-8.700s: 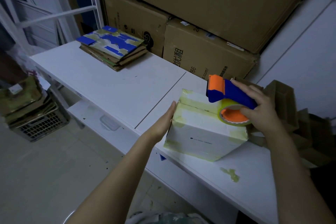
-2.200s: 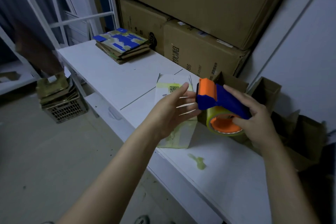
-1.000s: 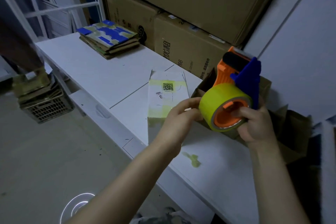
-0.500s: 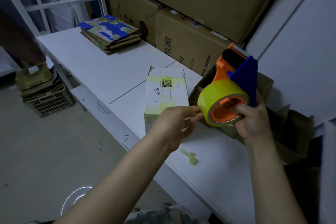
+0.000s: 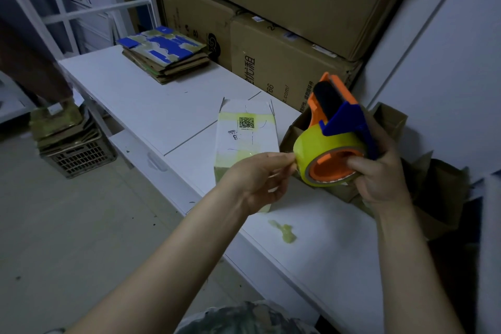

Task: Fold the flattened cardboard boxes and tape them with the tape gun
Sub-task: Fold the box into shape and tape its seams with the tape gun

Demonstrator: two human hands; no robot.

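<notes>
Two hands hold the tape gun [image 5: 339, 116] above the tabletop [image 5: 162, 111]. The right hand [image 5: 379, 179] has its fingers [image 5: 355, 163] curled round the handle and hub. The left hand [image 5: 257, 176] pinches the yellow tape roll [image 5: 317, 146] at its 9 o'clock edge. The white box [image 5: 246, 141] lies at the left hand's 12 o'clock. The stack of flattened boxes [image 5: 165, 57] lies at the box's 10 o'clock.

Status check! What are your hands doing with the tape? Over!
Right hand grips tape gun. Left hand pinches edge of tape roll. White box lies on table. Nothing blocking.
</notes>
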